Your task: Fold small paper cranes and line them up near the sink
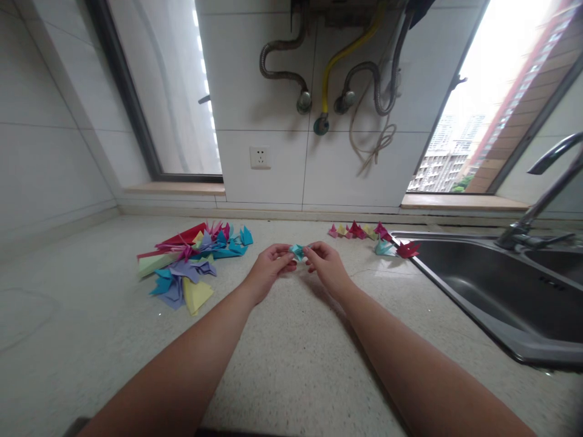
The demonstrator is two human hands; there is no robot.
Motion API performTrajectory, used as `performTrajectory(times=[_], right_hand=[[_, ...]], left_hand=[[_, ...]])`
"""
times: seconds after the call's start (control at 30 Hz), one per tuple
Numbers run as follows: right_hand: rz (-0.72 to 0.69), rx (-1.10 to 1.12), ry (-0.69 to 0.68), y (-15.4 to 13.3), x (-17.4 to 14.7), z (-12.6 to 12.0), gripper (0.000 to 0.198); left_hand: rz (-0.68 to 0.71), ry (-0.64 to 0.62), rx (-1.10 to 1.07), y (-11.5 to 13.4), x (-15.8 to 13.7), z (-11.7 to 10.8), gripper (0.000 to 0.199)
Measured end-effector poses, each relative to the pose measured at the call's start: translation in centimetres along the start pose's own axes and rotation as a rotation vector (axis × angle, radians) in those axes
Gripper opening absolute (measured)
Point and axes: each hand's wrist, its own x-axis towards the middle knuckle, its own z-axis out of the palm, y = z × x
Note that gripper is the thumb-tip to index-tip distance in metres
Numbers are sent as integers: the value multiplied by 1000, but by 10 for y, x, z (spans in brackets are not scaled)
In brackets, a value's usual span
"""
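Observation:
Between my two hands is a small teal folded paper piece (297, 251), held just above the countertop (291, 340). My left hand (273, 267) pinches its left side, thumb against fingers. On the other side, my right hand (327, 264) grips it with thumb and fingertips. The paper's exact folded shape is too small to make out. To the left lies a heap of folded paper pieces (195, 291) in red, pink, blue, purple, green and yellow. Over on the right, a row of small paper figures (357, 230) stands near the wall, with a pale teal one (385, 247) and a red one (407, 249) in front.
A steel sink (478, 321) with a faucet (519, 233) is set into the counter at right; the red figure touches or overlaps its rim. The tiled wall behind carries a socket (260, 158), metal hoses (285, 74) and a yellow pipe (346, 51). Windows flank it.

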Motion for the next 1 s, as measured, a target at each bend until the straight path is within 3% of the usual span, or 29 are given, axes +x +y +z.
performTrajectory(times=[1.0], right_hand=[[25, -80, -32, -4, -2, 1, 36]], left_hand=[[59, 84, 28, -2, 5, -5, 35]])
